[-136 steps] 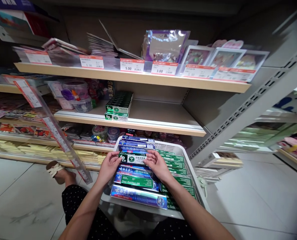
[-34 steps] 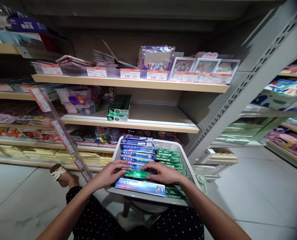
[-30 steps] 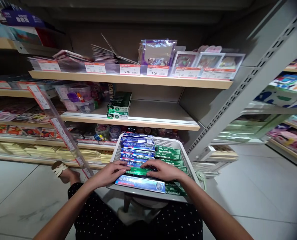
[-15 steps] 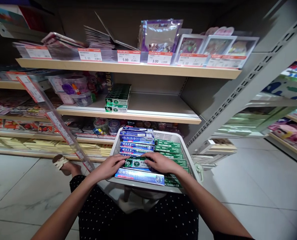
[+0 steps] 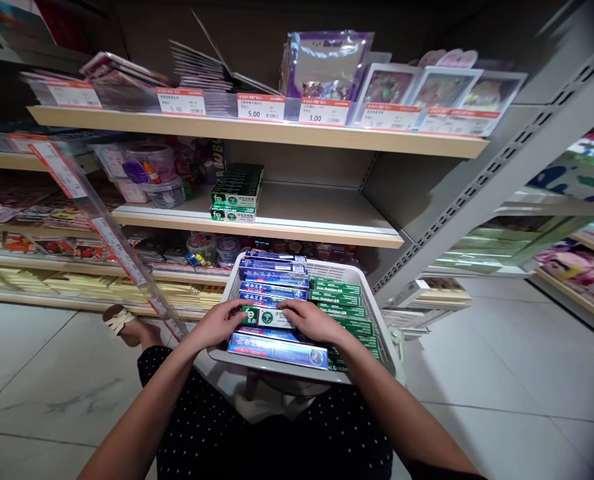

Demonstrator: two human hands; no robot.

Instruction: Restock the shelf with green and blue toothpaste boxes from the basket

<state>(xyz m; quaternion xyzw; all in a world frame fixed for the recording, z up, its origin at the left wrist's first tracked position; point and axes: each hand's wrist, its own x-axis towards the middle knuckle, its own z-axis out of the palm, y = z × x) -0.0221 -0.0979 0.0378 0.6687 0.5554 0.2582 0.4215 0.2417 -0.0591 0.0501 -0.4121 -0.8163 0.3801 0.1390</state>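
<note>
A white basket (image 5: 381,331) rests on my lap, packed with blue toothpaste boxes (image 5: 274,288) on the left and green Doc.Golden boxes (image 5: 337,300) on the right. Both hands grip one green-and-white toothpaste box (image 5: 267,317) lying across the pile. My left hand (image 5: 220,323) holds its left end and my right hand (image 5: 309,320) covers its right end, fingers curled over it. Another blue box (image 5: 278,350) lies nearest me, in front of the held one.
A stack of the same green boxes (image 5: 235,197) sits on the middle shelf (image 5: 297,230), with bare shelf to its right. Price tags line the upper shelf (image 5: 257,130). A loose clear price rail (image 5: 107,237) leans diagonally at left. A sandalled foot (image 5: 121,323) rests on the tiled floor.
Earlier both hands pressed low on a green box near the basket's front. Now they grip a green-and-white box a little higher on the pile. The view tilted slightly.
</note>
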